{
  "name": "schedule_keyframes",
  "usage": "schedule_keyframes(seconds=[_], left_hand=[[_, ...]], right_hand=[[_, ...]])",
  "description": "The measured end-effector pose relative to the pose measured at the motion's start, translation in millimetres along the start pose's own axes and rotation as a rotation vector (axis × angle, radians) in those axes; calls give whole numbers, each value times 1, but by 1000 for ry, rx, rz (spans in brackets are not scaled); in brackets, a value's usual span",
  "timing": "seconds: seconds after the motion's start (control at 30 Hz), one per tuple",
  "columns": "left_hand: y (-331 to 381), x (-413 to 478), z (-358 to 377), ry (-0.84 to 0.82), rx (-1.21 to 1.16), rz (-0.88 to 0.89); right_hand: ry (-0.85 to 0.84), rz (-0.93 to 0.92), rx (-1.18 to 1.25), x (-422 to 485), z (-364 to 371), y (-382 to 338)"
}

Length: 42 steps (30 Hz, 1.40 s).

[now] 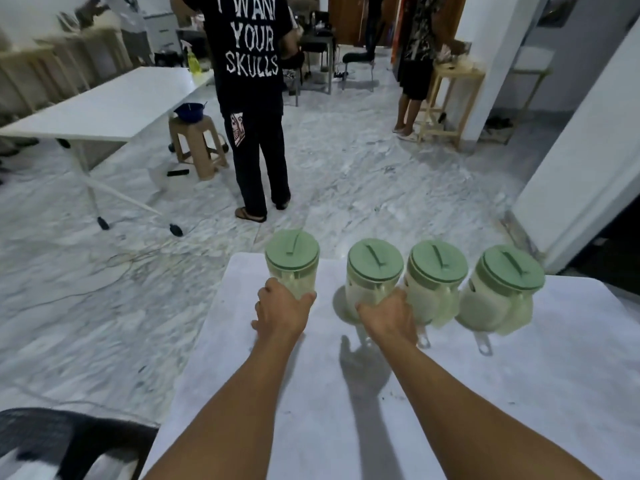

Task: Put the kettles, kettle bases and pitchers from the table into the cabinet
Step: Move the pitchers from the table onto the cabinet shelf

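Our forearms reach out over the white table. We have our left hand wrapped round the leftmost pitcher, fingers curled on its handle side, and our right hand closed on the second pitcher. Two more pitchers stand just beside it, touching. Lifting the second could drag or tip its neighbour. No cabinet shows.

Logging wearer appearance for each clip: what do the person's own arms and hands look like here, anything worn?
Both forearms are bare up to the frame edge, with no sleeves in view. The left hand and right hand show no gloves, watch, bracelet or rings on the sides visible.
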State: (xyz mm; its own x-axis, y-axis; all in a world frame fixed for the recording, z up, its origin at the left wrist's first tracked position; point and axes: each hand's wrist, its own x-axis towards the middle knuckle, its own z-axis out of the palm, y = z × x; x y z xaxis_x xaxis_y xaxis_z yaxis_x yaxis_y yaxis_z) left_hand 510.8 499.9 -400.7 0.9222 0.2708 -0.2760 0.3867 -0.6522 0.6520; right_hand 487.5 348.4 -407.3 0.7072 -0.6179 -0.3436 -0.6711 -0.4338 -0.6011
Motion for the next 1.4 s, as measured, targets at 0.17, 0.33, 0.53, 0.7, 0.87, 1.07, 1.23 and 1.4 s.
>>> schedule_keyframes(seconds=[0.17,0.33,0.53,0.7,0.87,1.07,1.23,1.4], left_hand=[[4,25,17,74,-117,-72],[7,21,8,48,-186,-30],[28,-30,-44,54,-390,204],[52,-110,-83,-45,-630,451],[91,-214,-94,-209,-789,581],[154,-356,-69,-451,-897,735],[201,-486,-20,-754,-914,860],[229,-638,36,-1020,-912,971]], right_hand=[[-17,-78,2,18,8,1],[27,-147,44,9,-2,-4],[179,-220,278,-51,-47,-20],[406,-287,494,-126,-113,-11],[648,-318,623,-201,-195,38],[1034,-274,734,-269,-321,125],[1356,-205,721,-329,-422,219],[1602,-137,640,-395,-508,321]])
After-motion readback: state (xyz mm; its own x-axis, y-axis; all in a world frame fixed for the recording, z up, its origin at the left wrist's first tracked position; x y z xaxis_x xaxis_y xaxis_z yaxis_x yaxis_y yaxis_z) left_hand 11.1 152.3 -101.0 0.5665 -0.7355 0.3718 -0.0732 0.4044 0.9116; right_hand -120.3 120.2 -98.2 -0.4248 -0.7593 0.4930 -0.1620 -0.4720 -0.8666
